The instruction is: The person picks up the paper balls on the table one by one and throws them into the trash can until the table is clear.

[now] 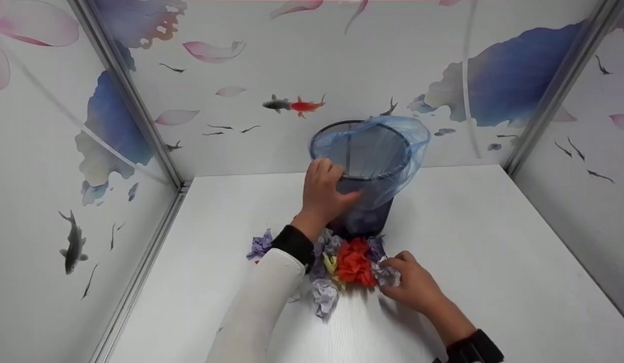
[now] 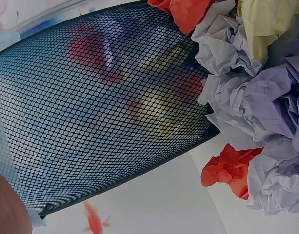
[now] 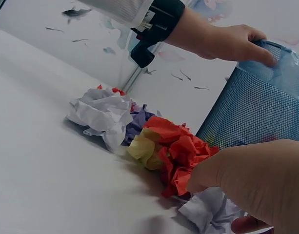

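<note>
A dark mesh waste bin point(image 1: 362, 222) lined with a thin blue plastic bag point(image 1: 418, 143) stands near the back wall, and coloured paper shows through its mesh point(image 2: 90, 122) in the left wrist view. My left hand point(image 1: 323, 189) grips the bin's near left rim. Lower right, my right hand point(image 1: 415, 282) pinches a pale grey crumpled paper ball point(image 1: 387, 276) between thumb and fingers at the pile's right edge. Beside that ball sits a red crumpled paper point(image 1: 356, 262). In the right wrist view, my right hand partly hides the pale ball point(image 3: 210, 209).
Several more crumpled papers lie before the bin: a yellow one point(image 3: 147, 148), a white one point(image 1: 324, 297) and a purple one point(image 1: 260, 244) at the left. Printed panels enclose the white table point(image 1: 493, 262) at the back and both sides.
</note>
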A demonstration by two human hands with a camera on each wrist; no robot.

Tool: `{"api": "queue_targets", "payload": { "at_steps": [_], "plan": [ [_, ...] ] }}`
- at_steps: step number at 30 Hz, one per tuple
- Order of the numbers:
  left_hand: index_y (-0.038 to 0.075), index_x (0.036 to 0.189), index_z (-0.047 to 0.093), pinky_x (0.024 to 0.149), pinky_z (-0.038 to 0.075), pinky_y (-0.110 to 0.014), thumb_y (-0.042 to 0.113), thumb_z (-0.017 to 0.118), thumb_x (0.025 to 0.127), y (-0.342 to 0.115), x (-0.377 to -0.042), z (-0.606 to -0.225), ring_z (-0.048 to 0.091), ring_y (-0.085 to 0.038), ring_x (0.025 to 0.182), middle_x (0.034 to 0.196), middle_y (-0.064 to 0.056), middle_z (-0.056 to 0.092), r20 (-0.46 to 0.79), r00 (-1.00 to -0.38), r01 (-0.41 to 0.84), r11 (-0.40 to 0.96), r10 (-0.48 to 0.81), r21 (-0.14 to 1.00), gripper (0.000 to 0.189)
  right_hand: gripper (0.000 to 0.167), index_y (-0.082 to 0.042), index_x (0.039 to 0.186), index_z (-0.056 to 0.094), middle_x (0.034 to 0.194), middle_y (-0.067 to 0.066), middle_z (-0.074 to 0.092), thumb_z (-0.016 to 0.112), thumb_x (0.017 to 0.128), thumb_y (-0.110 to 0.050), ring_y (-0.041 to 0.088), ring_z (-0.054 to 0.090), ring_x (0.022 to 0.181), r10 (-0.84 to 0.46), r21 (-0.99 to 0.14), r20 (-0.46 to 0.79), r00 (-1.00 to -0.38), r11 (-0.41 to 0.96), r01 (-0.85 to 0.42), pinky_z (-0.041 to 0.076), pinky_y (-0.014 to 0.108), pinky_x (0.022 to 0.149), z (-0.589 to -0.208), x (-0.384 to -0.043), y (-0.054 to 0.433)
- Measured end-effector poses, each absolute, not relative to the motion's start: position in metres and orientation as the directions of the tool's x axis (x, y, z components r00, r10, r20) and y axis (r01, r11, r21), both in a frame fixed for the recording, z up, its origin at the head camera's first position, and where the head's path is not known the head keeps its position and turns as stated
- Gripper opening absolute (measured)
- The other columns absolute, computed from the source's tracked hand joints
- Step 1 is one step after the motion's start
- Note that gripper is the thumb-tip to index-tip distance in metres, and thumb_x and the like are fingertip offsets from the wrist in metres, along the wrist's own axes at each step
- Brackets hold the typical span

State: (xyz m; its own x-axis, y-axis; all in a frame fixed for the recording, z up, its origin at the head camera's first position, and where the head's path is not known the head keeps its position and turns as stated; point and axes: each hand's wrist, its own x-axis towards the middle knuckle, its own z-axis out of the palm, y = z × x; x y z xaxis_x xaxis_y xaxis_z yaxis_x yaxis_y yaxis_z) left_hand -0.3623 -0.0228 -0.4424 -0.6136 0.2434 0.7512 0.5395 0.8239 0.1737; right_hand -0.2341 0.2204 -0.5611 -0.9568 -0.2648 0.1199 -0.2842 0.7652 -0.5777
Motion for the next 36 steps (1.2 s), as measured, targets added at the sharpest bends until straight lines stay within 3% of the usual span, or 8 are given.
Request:
{"api": "queue_targets", "payload": {
  "at_steps": [3, 9, 18, 26, 36],
  "plan": [
    [0.011, 0.089, 0.054, 0.087, 0.035, -0.04, 0.064, 0.079, 0.077, -0.023, -0.361, -0.441, 0.043, -0.025, 0.094, 0.088, -0.007, 0.041, 0.753, -0.609, 0.546, 0.821, 0.249, 0.17, 0.06, 0.045, -0.021, 0.118, 0.072, 0.109, 0.001, 0.054, 0.086, 0.075, -0.023, 0.012, 0.051, 0.079, -0.245, -0.606, 0.114, -0.963, 0.751, -0.263, 0.046, 0.029, 0.07, -0.569, -0.233, 0.217],
    [0.011, 0.09, 0.054, 0.087, 0.035, -0.039, 0.067, 0.077, 0.078, -0.024, -0.362, -0.441, 0.044, -0.025, 0.095, 0.088, -0.007, 0.042, 0.761, -0.598, 0.548, 0.821, 0.253, 0.158, 0.061, 0.032, -0.021, 0.104, 0.072, 0.1, 0.0, 0.053, 0.085, 0.075, -0.017, 0.011, 0.052, 0.079, -0.234, -0.631, 0.153, -0.96, 0.725, -0.277, 0.049, 0.027, 0.071, -0.58, -0.233, 0.217],
    [0.012, 0.084, 0.05, 0.086, 0.032, -0.039, 0.064, 0.08, 0.076, -0.025, -0.367, -0.447, 0.04, -0.025, 0.092, 0.086, -0.006, 0.037, 0.778, -0.579, 0.548, 0.823, 0.244, 0.15, 0.061, 0.016, -0.024, 0.093, 0.072, 0.093, -0.001, 0.055, 0.083, 0.084, -0.018, 0.009, 0.058, 0.081, -0.196, -0.677, 0.175, -0.965, 0.688, -0.262, 0.054, 0.027, 0.074, -0.588, -0.238, 0.218],
    [0.013, 0.087, 0.053, 0.085, 0.032, -0.039, 0.062, 0.082, 0.074, -0.023, -0.367, -0.446, 0.041, -0.024, 0.094, 0.087, -0.005, 0.038, 0.768, -0.595, 0.544, 0.822, 0.238, 0.167, 0.059, 0.014, -0.028, 0.09, 0.07, 0.091, 0.0, 0.054, 0.082, 0.086, -0.025, 0.013, 0.049, 0.08, -0.154, -0.701, 0.142, -0.978, 0.682, -0.209, 0.042, 0.028, 0.073, -0.593, -0.238, 0.22],
    [0.012, 0.087, 0.053, 0.084, 0.033, -0.039, 0.066, 0.079, 0.075, -0.024, -0.367, -0.446, 0.042, -0.025, 0.093, 0.087, -0.006, 0.038, 0.779, -0.578, 0.562, 0.81, 0.243, 0.165, 0.061, 0.016, -0.025, 0.089, 0.069, 0.089, 0.0, 0.054, 0.082, 0.084, -0.018, 0.013, 0.05, 0.08, -0.124, -0.717, 0.157, -0.98, 0.668, -0.199, 0.043, 0.028, 0.074, -0.6, -0.237, 0.22]
  ]
}}
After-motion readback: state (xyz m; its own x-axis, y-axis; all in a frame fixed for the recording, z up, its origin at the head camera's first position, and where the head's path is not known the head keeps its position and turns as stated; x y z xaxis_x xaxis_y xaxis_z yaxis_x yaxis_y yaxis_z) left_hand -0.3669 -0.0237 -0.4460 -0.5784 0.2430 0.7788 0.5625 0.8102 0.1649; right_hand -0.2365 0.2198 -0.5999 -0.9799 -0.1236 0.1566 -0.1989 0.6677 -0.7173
